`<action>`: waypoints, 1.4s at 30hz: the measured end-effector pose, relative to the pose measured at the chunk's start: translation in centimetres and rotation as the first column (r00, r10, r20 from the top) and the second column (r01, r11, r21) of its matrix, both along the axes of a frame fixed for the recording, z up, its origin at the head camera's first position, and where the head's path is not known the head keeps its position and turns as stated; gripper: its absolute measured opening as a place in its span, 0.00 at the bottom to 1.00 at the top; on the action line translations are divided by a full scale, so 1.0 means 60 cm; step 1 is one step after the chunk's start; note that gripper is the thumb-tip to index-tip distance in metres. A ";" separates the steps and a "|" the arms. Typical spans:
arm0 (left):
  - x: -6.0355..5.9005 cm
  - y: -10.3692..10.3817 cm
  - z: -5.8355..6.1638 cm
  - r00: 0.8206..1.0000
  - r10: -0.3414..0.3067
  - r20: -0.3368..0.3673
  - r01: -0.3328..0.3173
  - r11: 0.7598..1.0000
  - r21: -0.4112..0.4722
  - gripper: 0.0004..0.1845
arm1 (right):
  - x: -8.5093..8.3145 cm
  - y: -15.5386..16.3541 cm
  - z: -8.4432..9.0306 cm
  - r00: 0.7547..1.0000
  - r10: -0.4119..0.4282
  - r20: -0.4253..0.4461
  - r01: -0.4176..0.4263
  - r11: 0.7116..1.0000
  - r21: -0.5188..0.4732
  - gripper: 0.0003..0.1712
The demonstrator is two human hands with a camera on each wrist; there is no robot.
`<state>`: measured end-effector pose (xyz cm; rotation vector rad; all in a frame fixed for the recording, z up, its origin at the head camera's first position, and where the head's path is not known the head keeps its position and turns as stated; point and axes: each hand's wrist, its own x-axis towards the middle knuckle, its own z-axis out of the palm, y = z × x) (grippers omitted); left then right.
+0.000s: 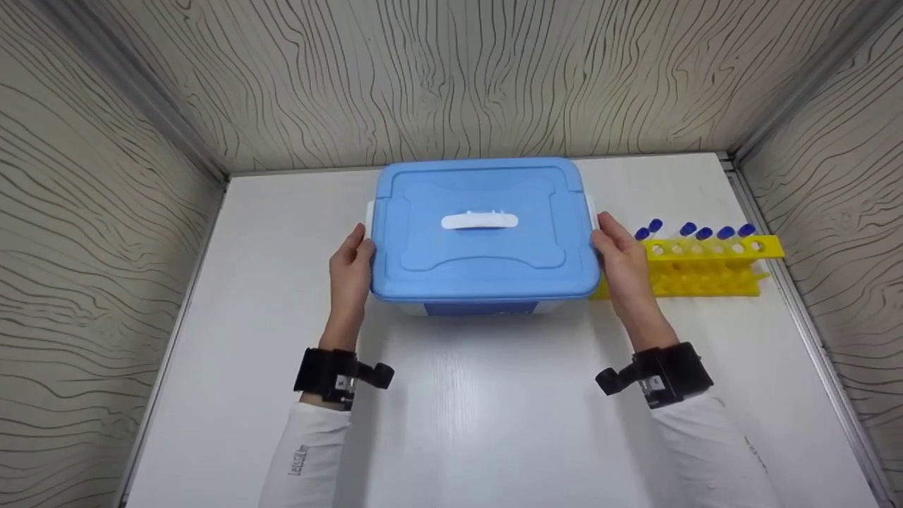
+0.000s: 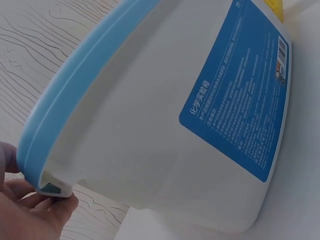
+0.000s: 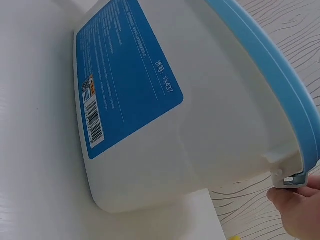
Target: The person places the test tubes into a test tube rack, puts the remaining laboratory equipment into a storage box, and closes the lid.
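A white storage box with a light-blue lid (image 1: 483, 226) and a white handle (image 1: 480, 221) stands in the middle of the white table (image 1: 494, 409). My left hand (image 1: 353, 261) holds its left side, thumb on the lid edge. In the left wrist view its fingers (image 2: 35, 210) curl under the lid rim (image 2: 75, 85) at the corner. On the opposite side my right hand (image 1: 621, 261) grips the box the same way, its fingers (image 3: 297, 210) just under the rim (image 3: 270, 65). A blue printed label (image 2: 240, 90) (image 3: 125, 75) covers the front wall.
A yellow tube rack (image 1: 705, 268) with several blue-capped tubes (image 1: 695, 231) sits just right of the box, behind my right hand. Wood-grain walls close in the table on the left, back and right.
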<state>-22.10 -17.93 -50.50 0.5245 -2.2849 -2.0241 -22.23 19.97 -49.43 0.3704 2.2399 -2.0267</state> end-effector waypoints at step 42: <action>0.007 0.000 -0.024 0.992 -0.110 -0.055 0.108 0.993 -0.041 0.40 | -0.003 -0.010 -0.024 1.000 0.016 -0.025 -0.014 0.996 0.083 0.43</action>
